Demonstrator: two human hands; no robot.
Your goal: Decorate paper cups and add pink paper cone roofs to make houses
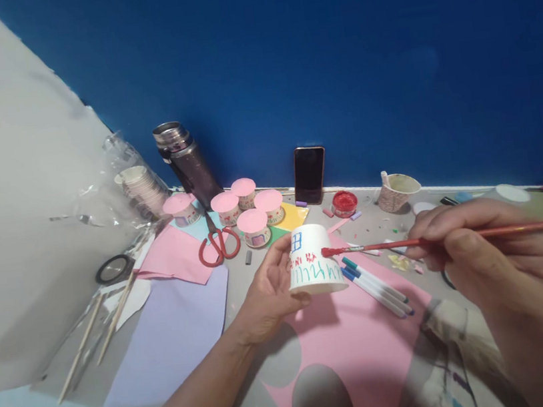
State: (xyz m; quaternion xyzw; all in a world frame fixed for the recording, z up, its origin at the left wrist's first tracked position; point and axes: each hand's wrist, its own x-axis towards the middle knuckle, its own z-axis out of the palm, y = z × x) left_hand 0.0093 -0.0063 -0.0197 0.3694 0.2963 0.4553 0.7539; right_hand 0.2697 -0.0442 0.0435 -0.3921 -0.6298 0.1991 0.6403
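Note:
My left hand (268,291) is closed around the side of a white paper cup (314,241), which is held upside down above the table. Green strokes run along the cup's lower edge, with small red marks above them and a blue window shape higher up. In my right hand (497,266) is a thin red paintbrush (408,243), gripped like a pen. Its red-coated tip touches the cup's side beside the red marks. Beneath the cup lies a pink paper sheet (373,351) with round holes cut out, and several markers (377,289) rest on it.
Behind stand several decorated cups topped with pink discs (252,219), red-handled scissors (218,248), a thermos (187,161) and a phone (310,174) against the blue wall. Red paint (345,203) and a patterned cup (396,193) are farther right. Purple paper (174,338) and wooden sticks (82,348) lie left.

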